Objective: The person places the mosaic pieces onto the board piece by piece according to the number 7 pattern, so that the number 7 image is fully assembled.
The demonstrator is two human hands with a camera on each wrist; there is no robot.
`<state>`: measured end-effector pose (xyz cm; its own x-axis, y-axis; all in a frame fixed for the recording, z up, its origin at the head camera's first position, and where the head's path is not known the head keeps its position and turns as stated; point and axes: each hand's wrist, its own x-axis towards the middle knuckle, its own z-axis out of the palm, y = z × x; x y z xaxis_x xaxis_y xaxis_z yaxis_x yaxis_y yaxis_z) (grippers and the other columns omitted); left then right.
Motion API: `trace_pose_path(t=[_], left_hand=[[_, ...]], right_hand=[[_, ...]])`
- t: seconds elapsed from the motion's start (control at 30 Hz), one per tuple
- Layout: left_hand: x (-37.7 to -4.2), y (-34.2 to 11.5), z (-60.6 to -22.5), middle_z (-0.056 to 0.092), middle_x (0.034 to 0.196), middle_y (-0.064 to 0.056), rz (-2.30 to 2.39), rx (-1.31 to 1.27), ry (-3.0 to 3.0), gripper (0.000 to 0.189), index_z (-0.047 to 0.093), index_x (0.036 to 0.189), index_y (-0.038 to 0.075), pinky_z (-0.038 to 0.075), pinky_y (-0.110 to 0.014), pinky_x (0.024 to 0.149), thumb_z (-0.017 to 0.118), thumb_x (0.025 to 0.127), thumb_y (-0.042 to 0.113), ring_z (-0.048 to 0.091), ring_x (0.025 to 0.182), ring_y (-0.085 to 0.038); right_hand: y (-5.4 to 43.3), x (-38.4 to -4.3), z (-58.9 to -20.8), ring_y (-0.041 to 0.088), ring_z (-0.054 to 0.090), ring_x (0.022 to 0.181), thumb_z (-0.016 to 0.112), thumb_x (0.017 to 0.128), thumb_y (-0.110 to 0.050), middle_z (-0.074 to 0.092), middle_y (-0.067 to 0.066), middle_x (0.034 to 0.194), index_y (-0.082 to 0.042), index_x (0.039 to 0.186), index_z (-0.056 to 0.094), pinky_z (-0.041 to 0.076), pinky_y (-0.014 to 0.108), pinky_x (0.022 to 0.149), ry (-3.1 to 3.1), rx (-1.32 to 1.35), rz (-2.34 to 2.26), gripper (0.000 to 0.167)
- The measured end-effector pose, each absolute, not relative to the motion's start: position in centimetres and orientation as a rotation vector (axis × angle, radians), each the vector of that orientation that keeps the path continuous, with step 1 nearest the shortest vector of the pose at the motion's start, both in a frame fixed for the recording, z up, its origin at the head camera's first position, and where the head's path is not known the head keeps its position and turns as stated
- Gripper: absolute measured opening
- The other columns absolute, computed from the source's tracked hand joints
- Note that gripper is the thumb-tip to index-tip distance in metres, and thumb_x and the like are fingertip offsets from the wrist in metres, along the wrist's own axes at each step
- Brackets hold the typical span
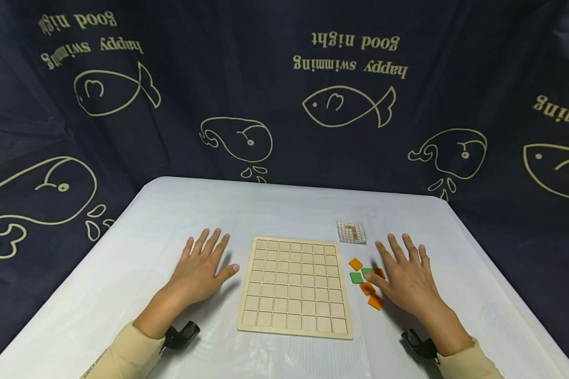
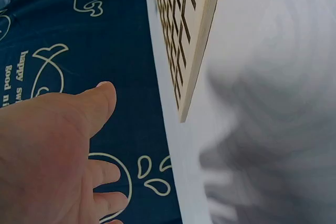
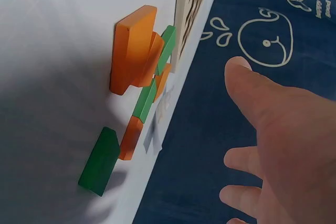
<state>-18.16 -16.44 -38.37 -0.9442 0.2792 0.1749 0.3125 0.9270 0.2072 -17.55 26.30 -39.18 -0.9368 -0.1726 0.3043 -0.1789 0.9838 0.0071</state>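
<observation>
A square wooden grid board (image 1: 294,287) lies on the white table between both hands. To its left my left hand (image 1: 196,276) hovers with fingers spread, holding nothing, its shadow falling on the cloth. On the board's other side my right hand (image 1: 410,281) is likewise spread above the table, thumb over several small square tiles. Among these are an orange tile (image 1: 355,264), a green tile (image 1: 356,278) and another orange tile (image 1: 375,301). The right wrist view shows a dark green tile (image 3: 100,166), which the hand hides in the head view.
A small printed grid card (image 1: 352,232) with coloured squares lies beyond the tiles, near the board's far right corner. Dark blue cloth (image 1: 284,79) with fish and whale drawings hangs behind the white table (image 1: 284,208). Each wrist wears a black camera (image 1: 182,335).
</observation>
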Motion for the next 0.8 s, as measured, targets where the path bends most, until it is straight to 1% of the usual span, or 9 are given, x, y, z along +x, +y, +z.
trace_pose_path(t=[0.3,0.8], left_hand=[[-18.43,-16.21,-38.67,0.022,0.157,-0.016,-0.347,-0.485,-2.929,0.075,0.028,0.149,0.009,0.008,-0.059,0.113,0.050,0.092,0.052,0.011,0.145,-0.039],[-18.57,-16.07,-38.65,0.032,0.152,-0.016,-0.347,-0.515,-2.852,0.070,0.037,0.145,0.010,0.020,-0.057,0.109,0.056,0.090,0.049,0.021,0.142,-0.037]], right_hand=[[26.27,-17.83,-39.28,0.049,0.026,0.135,0.071,0.076,-0.049,0.041,0.025,0.144,-0.007,0.136,0.050,0.014,0.067,0.104,-2.763,0.325,0.085,0.076],[26.29,-17.77,-39.36,0.048,0.034,0.129,0.072,0.078,-0.041,0.048,0.022,0.138,-0.006,0.129,0.056,0.019,0.065,0.102,-2.780,0.381,0.195,0.064]])
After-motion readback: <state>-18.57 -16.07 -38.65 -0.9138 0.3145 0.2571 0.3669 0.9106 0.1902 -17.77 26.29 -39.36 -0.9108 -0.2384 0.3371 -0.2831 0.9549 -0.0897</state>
